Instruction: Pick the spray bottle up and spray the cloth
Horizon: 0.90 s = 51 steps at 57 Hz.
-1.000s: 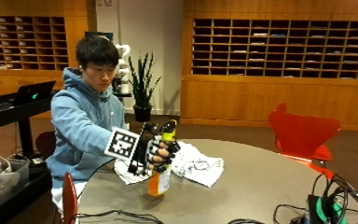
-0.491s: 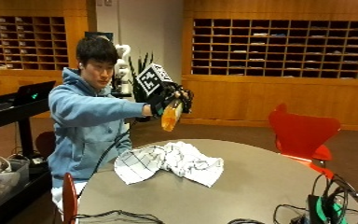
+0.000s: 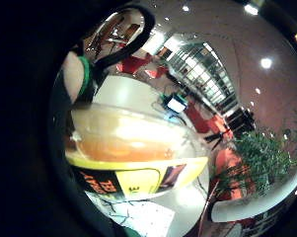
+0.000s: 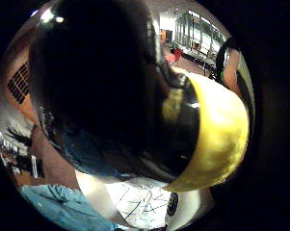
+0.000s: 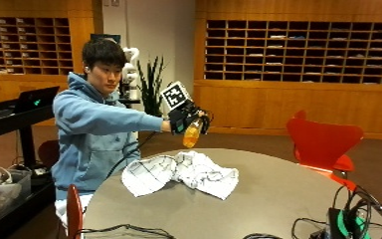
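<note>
My gloved right hand [image 5: 186, 119] grips the spray bottle [image 5: 191, 133], a clear bottle of orange liquid, and holds it in the air above the far side of the round table [image 5: 284, 194]. The bottle tilts, its base lower than the hand. Up close in both palm views is the bottle [image 3: 133, 148], with a yellow label [image 4: 217, 139]. A white cloth [image 5: 181, 172] with dark grid lines lies crumpled on the table, below the bottle and a little nearer the front. The cloth [image 4: 139, 204] also shows beneath the bottle in the thumb side palm view.
Black cables [image 5: 350, 214] and a green-ringed device [image 5: 342, 224] lie at the table's front right edge, more cable [image 5: 121, 230] at the front left. A red chair [image 5: 323, 144] stands to the right of the table. A potted plant [image 5: 152, 84] is behind.
The hand lifted the bottle off the table beside the cloth, raised it high, and has now brought it down a little, tilted over the cloth.
</note>
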### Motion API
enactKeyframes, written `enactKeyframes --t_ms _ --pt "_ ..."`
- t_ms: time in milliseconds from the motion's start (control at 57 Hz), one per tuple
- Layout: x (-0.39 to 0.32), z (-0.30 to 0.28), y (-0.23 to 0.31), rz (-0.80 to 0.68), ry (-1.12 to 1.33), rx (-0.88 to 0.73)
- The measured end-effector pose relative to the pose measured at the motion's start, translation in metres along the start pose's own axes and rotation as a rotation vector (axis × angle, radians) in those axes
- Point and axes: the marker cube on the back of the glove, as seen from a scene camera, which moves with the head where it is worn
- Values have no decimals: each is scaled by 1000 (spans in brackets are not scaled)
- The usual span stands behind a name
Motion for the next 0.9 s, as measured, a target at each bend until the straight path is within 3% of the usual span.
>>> enactKeyframes --t_ms 140,263,509,632,895 --pt "5 -19 -5 12 -183 44" --pt "12 -35 -20 346 -364 30" --pt "-42 -69 -43 663 -829 81" --pt "-85 -58 -53 774 -1025 109" --pt "-178 18 -53 905 -1175 164"
